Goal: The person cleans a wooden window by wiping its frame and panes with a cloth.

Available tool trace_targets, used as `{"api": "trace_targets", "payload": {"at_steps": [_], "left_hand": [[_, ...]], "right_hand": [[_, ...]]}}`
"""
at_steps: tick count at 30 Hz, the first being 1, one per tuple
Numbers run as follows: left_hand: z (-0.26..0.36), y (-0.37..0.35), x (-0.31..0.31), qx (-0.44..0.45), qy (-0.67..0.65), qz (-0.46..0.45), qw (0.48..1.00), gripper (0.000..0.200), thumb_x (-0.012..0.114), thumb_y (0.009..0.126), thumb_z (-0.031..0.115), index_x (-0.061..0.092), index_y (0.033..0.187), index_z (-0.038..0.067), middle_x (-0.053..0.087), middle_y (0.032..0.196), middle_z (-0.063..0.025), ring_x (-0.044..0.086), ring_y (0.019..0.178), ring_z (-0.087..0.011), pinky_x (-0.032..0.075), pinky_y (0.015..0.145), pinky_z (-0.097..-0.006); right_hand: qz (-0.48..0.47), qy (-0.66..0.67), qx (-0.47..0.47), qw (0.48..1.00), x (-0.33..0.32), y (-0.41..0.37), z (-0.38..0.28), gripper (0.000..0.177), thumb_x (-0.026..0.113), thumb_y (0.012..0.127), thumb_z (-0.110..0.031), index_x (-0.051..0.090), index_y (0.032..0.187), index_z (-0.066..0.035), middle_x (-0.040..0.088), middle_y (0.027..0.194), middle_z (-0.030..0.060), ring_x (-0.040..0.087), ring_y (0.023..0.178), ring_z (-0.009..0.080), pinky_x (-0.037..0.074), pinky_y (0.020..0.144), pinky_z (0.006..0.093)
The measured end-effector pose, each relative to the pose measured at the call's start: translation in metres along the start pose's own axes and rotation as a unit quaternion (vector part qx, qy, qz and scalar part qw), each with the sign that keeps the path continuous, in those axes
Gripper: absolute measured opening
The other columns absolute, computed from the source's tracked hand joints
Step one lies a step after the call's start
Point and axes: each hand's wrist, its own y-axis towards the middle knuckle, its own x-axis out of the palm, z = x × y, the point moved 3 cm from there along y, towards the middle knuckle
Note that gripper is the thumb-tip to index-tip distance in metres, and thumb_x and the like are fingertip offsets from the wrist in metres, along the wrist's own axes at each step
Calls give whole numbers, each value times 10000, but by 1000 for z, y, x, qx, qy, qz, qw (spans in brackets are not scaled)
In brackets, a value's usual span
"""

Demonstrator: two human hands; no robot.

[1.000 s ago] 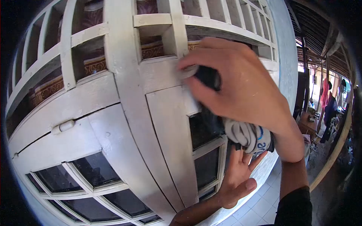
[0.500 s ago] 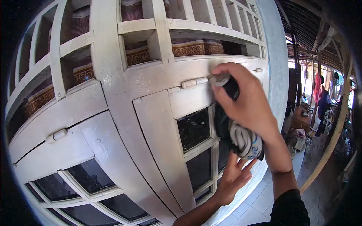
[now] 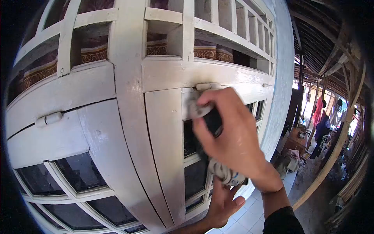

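My right hand [image 3: 238,134] is closed around a dark object [image 3: 213,121] whose grey, roundish end [image 3: 200,110] sticks out between thumb and forefinger, close to the white shutter's upper rail. Its kind is not clear. Directly below this hand hangs a grey, folded or coiled bundle [image 3: 223,172] with blue markings; whether it is joined to the dark object is hidden. Underneath it, my left hand [image 3: 224,206] has its fingers up against the bundle and its thumb stretched out. A white hinge [image 3: 206,86] sits just above my right hand on the white shutter [image 3: 163,117].
Dark glass panes [image 3: 80,173] fill the left shutter, which has its own hinge [image 3: 48,119]. Above runs a white lattice [image 3: 163,15] with patterned curtains behind. On the right are a pale blue wall [image 3: 282,58], a slanting wooden pole [image 3: 331,163] and hanging clothes [image 3: 321,128].
My right hand has moved left and down along the shutter with the dark object. The bundle and my left hand have shifted left and lower. The camera view has turned slightly.
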Motion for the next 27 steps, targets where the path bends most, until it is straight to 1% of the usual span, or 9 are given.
{"api": "trace_targets", "payload": {"at_steps": [2, 4, 7, 9, 12, 18, 21, 24, 27], "left_hand": [[-6, -5, -2, 53, -27, 20, 998, 1002, 698, 855, 148, -52, 1518, 97, 164, 1547, -106, 218, 1437, -254, 193, 1174, -455], [0, -5, -3, 24, -35, 10, 999, 1009, 695, 860, 158, -69, 1514, 89, 158, 1547, -110, 212, 1436, -258, 193, 1168, -450], [5, 1, 1, 52, -14, -12, 998, 1019, 694, 863, 165, -86, 1513, 83, 150, 1548, -109, 199, 1434, -262, 186, 1161, -443], [11, 5, 5, 75, 9, -41, 996, 1022, 690, 863, 157, -95, 1513, 84, 141, 1550, -112, 188, 1436, -264, 175, 1161, -443], [26, 13, 13, 78, 20, -94, 992, 1016, 659, 870, 118, -130, 1507, 75, 98, 1562, -148, 149, 1457, -266, 137, 1177, -460], [11, 0, 1, 25, 45, -34, 998, 1023, 656, 892, 152, -158, 1501, 41, 64, 1566, -160, 114, 1468, -268, 118, 1186, -472], [23, 5, 5, 10, 68, -65, 995, 1037, 666, 897, 177, -168, 1499, 48, 68, 1560, -167, 128, 1466, -275, 128, 1185, -473], [32, 10, 5, 47, 112, -80, 989, 1027, 669, 901, 200, -155, 1494, 49, 87, 1549, -181, 137, 1462, -273, 135, 1184, -464], [29, 2, -1, -5, 84, -58, 995, 987, 662, 908, 193, -122, 1488, 44, 113, 1536, -188, 153, 1453, -269, 140, 1182, -457]], "right_hand": [[-25, 33, -10, 999, 5, -2, -11, 331, 714, 715, 22, 589, 1015, -41, 602, 958, 134, 631, 879, 298, 507, 760, 332], [-2, 49, -51, 997, 6, -1, -4, 329, 715, 732, -21, 574, 1024, -82, 570, 956, 116, 630, 774, 318, 518, 637, 379], [-12, 53, -58, 997, 5, 6, -6, 306, 710, 731, -22, 581, 1002, -80, 579, 949, 113, 629, 766, 318, 509, 643, 378], [-15, 49, -44, 998, 1, 19, -10, 276, 695, 724, 16, 606, 980, -30, 607, 926, 130, 629, 856, 298, 499, 763, 326], [-11, 34, -41, 998, -2, 32, -15, 243, 690, 738, 3, 598, 961, -23, 606, 908, 132, 632, 832, 300, 496, 763, 327], [-30, 57, -46, 997, 5, 6, -10, 289, 715, 711, 9, 589, 967, -33, 610, 922, 114, 642, 850, 273, 499, 786, 320], [-14, 70, -46, 996, 2, 16, -7, 284, 713, 716, 7, 588, 967, -36, 612, 912, 106, 643, 845, 260, 498, 785, 312], [4, 28, -20, 999, 1, 26, -11, 250, 705, 734, -2, 583, 951, -34, 611, 872, 102, 639, 822, 244, 494, 759, 307], [-19, 32, -42, 998, 7, 20, -21, 261, 701, 718, 8, 584, 947, -34, 600, 892, 113, 630, 814, 276, 495, 742, 320]]}}
